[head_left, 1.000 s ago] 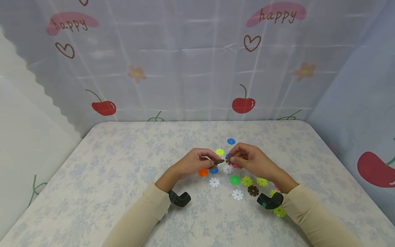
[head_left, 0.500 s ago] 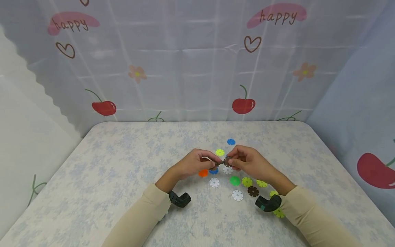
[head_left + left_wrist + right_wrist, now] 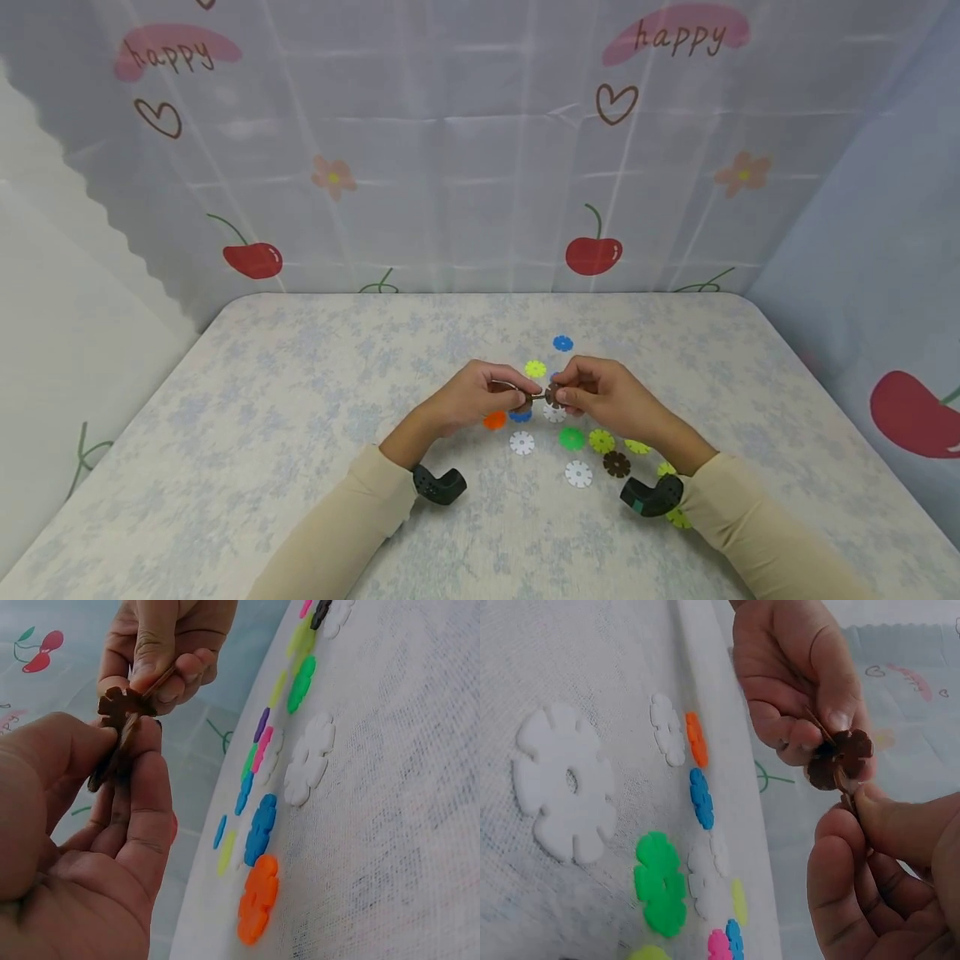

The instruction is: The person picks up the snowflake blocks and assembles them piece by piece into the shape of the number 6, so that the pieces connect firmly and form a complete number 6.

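Observation:
In the head view my left hand (image 3: 476, 398) pinches a small cluster of brown notched discs (image 3: 527, 402) over the table. My right hand (image 3: 606, 388) pinches another brown notched disc (image 3: 554, 395) between thumb and fingers, and its edge meets the cluster's. In the right wrist view, one brown disc (image 3: 852, 753) turns its face to the camera, at an angle to the pieces beside it. The left wrist view has brown pieces (image 3: 118, 705) between both hands' fingertips. Fingers hide much of the pieces, so how deep the notches interlock cannot be told.
Loose notched discs lie below and around the hands: orange (image 3: 494, 421), green (image 3: 572, 438), white (image 3: 578, 474), dark brown (image 3: 617, 464), yellow-green (image 3: 601, 441) and blue (image 3: 562, 343), among several others. A patterned cloth covers the table (image 3: 300, 400); a printed curtain (image 3: 450, 167) hangs behind.
My right hand has come slightly down and left, closing the small gap between its brown disc and the left hand's cluster. The left hand has barely moved.

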Available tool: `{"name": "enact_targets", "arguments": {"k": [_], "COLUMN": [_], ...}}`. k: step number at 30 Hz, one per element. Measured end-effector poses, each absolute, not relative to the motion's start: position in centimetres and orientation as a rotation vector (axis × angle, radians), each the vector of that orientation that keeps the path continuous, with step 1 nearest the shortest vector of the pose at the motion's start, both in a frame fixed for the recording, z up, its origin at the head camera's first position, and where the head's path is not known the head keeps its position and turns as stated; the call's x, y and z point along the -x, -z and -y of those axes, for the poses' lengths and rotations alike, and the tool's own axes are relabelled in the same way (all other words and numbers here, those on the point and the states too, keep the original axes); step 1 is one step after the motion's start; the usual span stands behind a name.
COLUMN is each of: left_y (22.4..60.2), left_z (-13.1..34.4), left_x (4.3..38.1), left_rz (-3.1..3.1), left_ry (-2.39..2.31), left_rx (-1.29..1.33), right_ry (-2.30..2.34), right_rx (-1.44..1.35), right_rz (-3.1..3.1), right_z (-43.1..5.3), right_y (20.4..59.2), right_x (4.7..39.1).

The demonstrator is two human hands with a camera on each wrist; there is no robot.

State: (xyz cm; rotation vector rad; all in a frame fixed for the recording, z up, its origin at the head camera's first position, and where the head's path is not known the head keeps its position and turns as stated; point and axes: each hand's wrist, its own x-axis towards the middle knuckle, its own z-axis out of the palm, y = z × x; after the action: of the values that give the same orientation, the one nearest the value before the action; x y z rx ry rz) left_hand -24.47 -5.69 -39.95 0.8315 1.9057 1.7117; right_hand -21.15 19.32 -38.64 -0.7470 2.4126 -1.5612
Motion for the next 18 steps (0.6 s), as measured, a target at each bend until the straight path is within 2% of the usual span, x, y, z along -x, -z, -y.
{"name": "enact_targets", "arguments": {"k": [5, 8, 18], "left_y": [39.5, 39.1, 39.3], "left_z": [5.5, 5.7, 6.1], "left_x": [24.6, 24.6, 24.9], "left_rz": [-1.944, -1.968, -1.887], "left_ry": [-1.734, -1.781, -1.932], "left_rx": [-0.886, -0.831, -0.700], "right_ry": [1.573, 1.603, 1.673], "right_rx": [0.795, 0.752, 0.603], "right_rz": [-2.437, -2.526, -2.531], "right_z": [-17.4, -16.7, -17.3], "right_y": [38.5, 38.0, 37.3], "right_x": [20.1, 19.6, 19.7]}}
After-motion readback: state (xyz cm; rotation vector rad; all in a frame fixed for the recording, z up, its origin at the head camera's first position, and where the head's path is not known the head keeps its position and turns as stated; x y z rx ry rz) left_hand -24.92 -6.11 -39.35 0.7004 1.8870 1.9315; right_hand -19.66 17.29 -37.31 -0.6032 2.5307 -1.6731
